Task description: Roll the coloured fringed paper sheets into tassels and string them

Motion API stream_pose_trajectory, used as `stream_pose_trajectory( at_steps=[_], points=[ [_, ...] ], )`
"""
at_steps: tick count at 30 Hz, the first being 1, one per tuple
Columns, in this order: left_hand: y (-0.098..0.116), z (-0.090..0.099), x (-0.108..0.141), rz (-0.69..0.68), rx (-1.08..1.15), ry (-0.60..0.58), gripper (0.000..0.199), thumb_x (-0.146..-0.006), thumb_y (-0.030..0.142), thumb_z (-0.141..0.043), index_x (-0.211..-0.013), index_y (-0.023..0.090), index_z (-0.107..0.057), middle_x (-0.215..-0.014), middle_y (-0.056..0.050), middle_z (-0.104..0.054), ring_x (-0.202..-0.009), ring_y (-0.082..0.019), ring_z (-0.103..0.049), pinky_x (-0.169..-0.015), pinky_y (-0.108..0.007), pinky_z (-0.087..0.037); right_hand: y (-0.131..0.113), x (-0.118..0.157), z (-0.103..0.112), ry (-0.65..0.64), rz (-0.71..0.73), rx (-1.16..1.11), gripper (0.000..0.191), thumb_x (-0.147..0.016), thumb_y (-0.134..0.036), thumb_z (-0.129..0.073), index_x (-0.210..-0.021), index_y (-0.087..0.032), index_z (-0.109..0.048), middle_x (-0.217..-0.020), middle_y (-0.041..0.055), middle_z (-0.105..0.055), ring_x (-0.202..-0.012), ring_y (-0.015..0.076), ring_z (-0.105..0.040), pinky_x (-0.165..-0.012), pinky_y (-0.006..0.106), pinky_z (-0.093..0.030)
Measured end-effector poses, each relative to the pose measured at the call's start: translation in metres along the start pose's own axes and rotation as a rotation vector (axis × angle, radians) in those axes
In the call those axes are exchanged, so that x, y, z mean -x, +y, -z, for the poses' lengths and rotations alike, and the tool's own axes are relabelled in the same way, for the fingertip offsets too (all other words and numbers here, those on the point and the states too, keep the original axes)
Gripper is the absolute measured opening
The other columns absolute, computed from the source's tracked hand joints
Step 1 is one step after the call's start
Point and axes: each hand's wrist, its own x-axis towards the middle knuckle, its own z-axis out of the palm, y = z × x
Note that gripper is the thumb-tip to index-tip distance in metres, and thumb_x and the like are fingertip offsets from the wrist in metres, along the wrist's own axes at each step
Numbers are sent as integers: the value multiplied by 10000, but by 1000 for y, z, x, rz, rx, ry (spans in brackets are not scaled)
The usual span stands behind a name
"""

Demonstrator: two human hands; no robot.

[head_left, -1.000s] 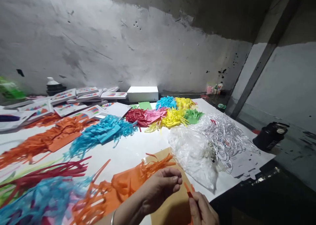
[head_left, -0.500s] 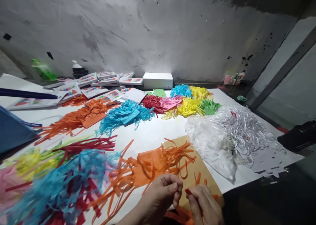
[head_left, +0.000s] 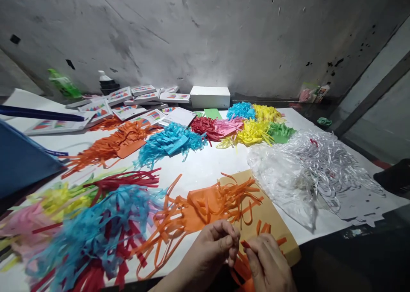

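My left hand (head_left: 215, 244) is closed, thumb against bent fingers, at the bottom middle; whatever it pinches is too small to make out. Just right of it, my right hand (head_left: 268, 262) pinches a folded orange paper strip (head_left: 245, 244), its reddish-orange end poking out past the thumb. More orange fringe hangs under and behind both hands, partly hidden by them. Beyond the hands lies a bundle of fringed orange paper (head_left: 205, 203), spread partly over a tan sheet (head_left: 279, 217).
Blue fringed paper (head_left: 102, 215) heaps at the left with red, pink and yellow strips. Further back are another orange bundle (head_left: 109, 144), a blue one (head_left: 173, 140), printed boxes (head_left: 101, 108) and a white box (head_left: 210, 97). A clear plastic bag (head_left: 285, 181) and white cords (head_left: 326, 155) lie right.
The camera view has turned slightly, so the table's contents appear a little further right and higher. Both hands keep nearly the same pose, close together.
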Motion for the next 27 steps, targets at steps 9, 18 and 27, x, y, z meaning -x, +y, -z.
stream_pose_trajectory(
  at_steps=[9, 18, 27],
  points=[
    [-6, 6, -3, 36, 48, 40, 271, -702, 315, -893, -739, 144, -686, -755, -29, -690, -538, -78, -582, -386, -131, -351, 2, 7, -2, -6, -27, -12, 167, -1018, -162, -402, -952, -216, -546, -716, -1, -645, -657, 156, -642, -699, 291, -506],
    [-6, 8, -3, 57, -19, 59, 276, -643, 302, -928, -708, 121, -730, -627, -5, -669, -405, -25, -509, -453, -136, -377, 0, 10, 5, 20, -109, -33, 172, -1048, -225, -391, -978, -229, -548, -744, 0, -662, -692, 157, -644, -744, 306, -493],
    [-9, 12, -6, 1, -10, -37, 254, -668, 289, -908, -728, 126, -722, -652, -7, -659, -408, -41, -523, -389, -136, -337, 4, 13, 10, -15, -81, 11, 157, -1035, -196, -397, -979, -225, -540, -743, -8, -669, -680, 162, -655, -747, 316, -496]
  ],
)
